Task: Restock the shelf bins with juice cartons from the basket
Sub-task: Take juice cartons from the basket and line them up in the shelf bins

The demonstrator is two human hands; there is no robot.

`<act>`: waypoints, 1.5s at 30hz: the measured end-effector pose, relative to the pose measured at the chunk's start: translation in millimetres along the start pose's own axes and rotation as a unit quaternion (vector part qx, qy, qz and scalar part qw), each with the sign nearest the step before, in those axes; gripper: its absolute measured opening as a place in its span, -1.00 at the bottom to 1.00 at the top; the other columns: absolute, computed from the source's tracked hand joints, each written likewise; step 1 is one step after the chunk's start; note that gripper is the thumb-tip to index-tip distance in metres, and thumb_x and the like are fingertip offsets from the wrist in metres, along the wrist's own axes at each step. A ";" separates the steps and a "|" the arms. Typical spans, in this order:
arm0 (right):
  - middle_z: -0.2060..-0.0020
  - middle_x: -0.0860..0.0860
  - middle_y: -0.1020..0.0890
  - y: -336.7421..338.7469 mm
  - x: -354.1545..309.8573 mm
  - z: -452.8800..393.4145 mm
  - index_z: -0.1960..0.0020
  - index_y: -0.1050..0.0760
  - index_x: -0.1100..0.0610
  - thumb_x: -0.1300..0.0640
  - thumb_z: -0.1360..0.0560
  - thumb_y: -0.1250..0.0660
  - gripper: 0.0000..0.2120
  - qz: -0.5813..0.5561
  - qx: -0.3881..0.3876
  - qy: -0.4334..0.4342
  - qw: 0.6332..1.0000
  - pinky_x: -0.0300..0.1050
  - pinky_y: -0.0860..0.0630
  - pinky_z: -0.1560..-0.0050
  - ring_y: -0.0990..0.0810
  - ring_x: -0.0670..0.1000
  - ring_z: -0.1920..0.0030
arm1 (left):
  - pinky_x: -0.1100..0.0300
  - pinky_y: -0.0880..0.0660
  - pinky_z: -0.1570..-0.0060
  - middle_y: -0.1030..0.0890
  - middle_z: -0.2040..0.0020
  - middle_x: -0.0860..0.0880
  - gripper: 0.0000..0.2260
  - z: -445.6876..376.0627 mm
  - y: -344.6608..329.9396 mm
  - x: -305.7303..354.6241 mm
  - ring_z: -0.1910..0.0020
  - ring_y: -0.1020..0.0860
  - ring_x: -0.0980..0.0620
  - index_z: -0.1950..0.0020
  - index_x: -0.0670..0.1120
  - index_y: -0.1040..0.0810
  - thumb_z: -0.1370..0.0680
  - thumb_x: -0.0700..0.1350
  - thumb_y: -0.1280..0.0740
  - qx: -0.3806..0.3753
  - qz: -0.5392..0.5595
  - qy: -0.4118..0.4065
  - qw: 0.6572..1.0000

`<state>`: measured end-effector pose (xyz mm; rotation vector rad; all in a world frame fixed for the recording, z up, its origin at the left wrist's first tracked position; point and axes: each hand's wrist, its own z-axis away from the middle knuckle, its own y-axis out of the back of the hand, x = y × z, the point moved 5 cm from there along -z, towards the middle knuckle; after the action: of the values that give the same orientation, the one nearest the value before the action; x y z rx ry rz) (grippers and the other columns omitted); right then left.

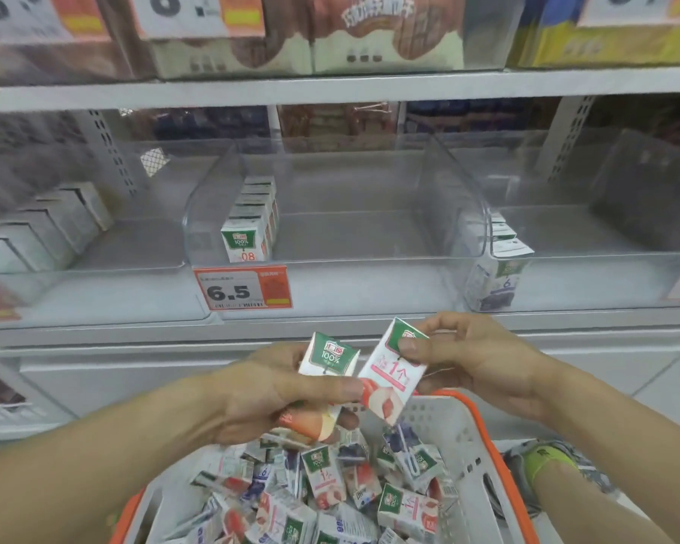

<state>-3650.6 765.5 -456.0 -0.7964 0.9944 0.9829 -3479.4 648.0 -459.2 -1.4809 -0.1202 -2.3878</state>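
My left hand (267, 398) grips a small white and green peach juice carton (328, 357) just above the basket. Beside it my right hand (476, 359) pinches a second peach carton (389, 380), tilted, with thumb on its green top. The two cartons nearly touch. Below them the grey basket with an orange rim (472, 433) holds several loose cartons (322, 480), peach and blueberry mixed. On the shelf ahead, the clear middle bin (370, 268) has one row of peach cartons (252, 225) along its left wall.
A 6.5 price tag (242, 287) hangs on the middle bin's front. The right bin (605, 276) holds blueberry cartons (495, 268) at its left side. The left bin has a row of grey-white cartons (48, 225). Boxed goods fill the shelf above (330, 88).
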 end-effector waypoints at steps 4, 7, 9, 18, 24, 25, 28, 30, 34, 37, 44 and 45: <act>0.01 0.30 -0.69 -26.3 -18.7 0.4 -0.12 -0.52 0.33 0.15 -0.32 -0.53 -0.55 -0.030 -0.024 0.040 0.998 -0.01 -0.65 0.07 -0.66 0.20 0.04 | 0.13 -0.61 0.31 -0.71 0.07 -0.21 -0.69 25.6 15.7 18.3 0.21 -0.65 -0.10 0.00 -0.16 -0.67 -0.29 -0.25 -0.59 0.069 -0.037 -0.032 0.996; -0.02 0.24 -0.70 -42.7 -36.7 0.6 -0.15 -0.57 0.29 0.22 -0.35 -0.57 -0.59 0.018 -0.037 0.081 0.996 -0.06 -0.66 0.11 -0.69 0.17 0.04 | 0.10 -0.60 0.30 -0.70 0.11 -0.25 -0.63 46.4 36.4 26.2 0.24 -0.65 -0.13 0.02 -0.19 -0.66 -0.24 -0.25 -0.66 0.113 -0.026 -0.048 0.992; 0.02 0.19 -0.70 -54.3 -48.0 -1.7 -0.11 -0.60 0.26 0.20 -0.36 -0.54 -0.64 0.087 -0.023 0.110 0.990 -0.07 -0.65 0.15 -0.70 0.15 0.13 | 0.14 -0.57 0.40 -0.70 0.11 -0.28 -0.53 59.8 51.6 30.0 0.27 -0.64 -0.12 -0.07 -0.25 -0.61 -0.21 -0.22 -0.64 0.143 -0.015 -0.062 0.988; 0.03 0.09 -0.68 -139.1 -85.5 -19.4 0.00 -0.57 0.08 0.15 -0.23 -0.59 -0.62 0.093 0.041 0.245 0.964 0.23 -0.66 0.08 -0.71 0.27 0.20 | 0.07 -0.61 0.32 -0.69 0.16 -0.30 -0.54 120.6 116.0 26.7 0.30 -0.65 -0.13 0.06 -0.19 -0.63 -0.13 -0.11 -0.67 0.279 0.052 -0.128 0.950; 0.10 -0.17 -0.65 -234.1 -137.8 -51.7 0.03 -0.50 0.00 0.27 -0.39 -0.55 -0.68 0.207 0.092 0.384 0.895 -0.20 -0.63 0.26 -0.69 -0.07 0.21 | 0.05 -0.66 0.29 -0.70 0.07 -0.27 -0.62 159.4 187.1 15.6 0.11 -0.70 -0.24 -0.09 -0.20 -0.61 -0.34 -0.12 -0.57 0.372 0.140 -0.177 0.900; 0.12 -0.17 -0.65 -250.7 -147.7 -66.7 0.02 -0.49 0.00 0.25 -0.40 -0.55 -0.69 0.238 0.100 0.398 0.880 -0.24 -0.62 0.24 -0.68 -0.10 0.20 | 0.00 -0.68 0.22 -0.69 0.06 -0.25 -0.66 163.6 199.8 14.7 0.05 -0.69 -0.26 -0.13 -0.21 -0.58 -0.39 -0.18 -0.52 0.381 0.149 -0.184 0.894; 0.08 -0.17 -0.62 -295.3 -166.2 -127.1 -0.03 -0.49 0.03 0.17 -0.42 -0.53 -0.72 0.336 0.115 0.396 0.847 -0.30 -0.55 0.22 -0.64 -0.10 0.22 | -0.19 -0.59 -0.08 -0.69 0.01 -0.26 -0.76 175.2 232.2 10.9 -0.03 -0.67 -0.27 -0.15 -0.18 -0.55 -0.50 -0.31 -0.42 0.398 0.139 -0.196 0.886; 0.07 -0.14 -0.60 -318.0 -170.0 -170.7 -0.05 -0.49 0.06 0.15 -0.42 -0.53 -0.71 0.377 0.118 0.368 0.842 -0.40 -0.46 0.26 -0.59 -0.09 0.21 | -0.21 -0.57 -0.15 -0.71 0.02 -0.22 -0.76 181.1 247.6 8.8 -0.02 -0.68 -0.23 -0.16 -0.14 -0.56 -0.52 -0.29 -0.41 0.399 0.124 -0.199 0.886; 0.13 -0.15 -0.54 -350.6 -173.0 -224.0 -0.04 -0.52 0.06 0.15 -0.37 -0.57 -0.69 0.419 0.096 0.305 0.850 -0.55 -0.37 0.28 -0.53 -0.06 0.08 | -0.09 -0.63 -0.06 -0.72 0.05 -0.13 -0.75 188.2 272.8 0.7 0.05 -0.71 -0.12 -0.16 -0.08 -0.57 -0.51 -0.24 -0.45 0.409 0.106 -0.200 0.884; 0.12 -0.07 -0.62 -369.2 -172.4 -227.4 0.00 -0.57 0.15 0.19 -0.32 -0.62 -0.67 0.402 0.038 0.288 0.868 -0.23 -0.62 0.19 -0.67 0.02 0.18 | -0.02 -0.64 0.02 -0.72 0.09 -0.06 -0.74 193.1 283.8 -7.4 0.09 -0.71 -0.07 -0.15 0.00 -0.58 -0.49 -0.17 -0.47 0.416 0.078 -0.194 0.885; 0.12 0.05 -0.69 -431.0 -149.3 -232.6 -0.02 -0.62 0.19 0.16 -0.33 -0.63 -0.68 0.426 -0.065 0.284 0.857 -0.23 -0.60 0.30 -0.66 -0.10 0.33 | 0.03 -0.66 0.08 -0.72 0.09 -0.08 -0.75 199.0 295.9 -26.8 0.11 -0.71 -0.07 -0.13 -0.04 -0.58 -0.48 -0.21 -0.48 0.432 0.091 -0.175 0.880; 0.11 0.02 -0.69 -437.9 -144.0 -237.9 -0.04 -0.64 0.16 0.11 -0.38 -0.59 -0.72 0.441 -0.070 0.280 0.849 -0.21 -0.59 0.23 -0.64 -0.13 0.27 | 0.05 -0.66 0.10 -0.71 0.08 -0.10 -0.75 199.6 296.5 -27.8 0.12 -0.71 -0.07 -0.13 -0.06 -0.58 -0.48 -0.23 -0.48 0.431 0.095 -0.174 0.880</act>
<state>-3347.6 355.6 -359.9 -0.7592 1.9095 1.6680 -3202.8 423.0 -422.1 -1.3308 -0.9376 -1.5225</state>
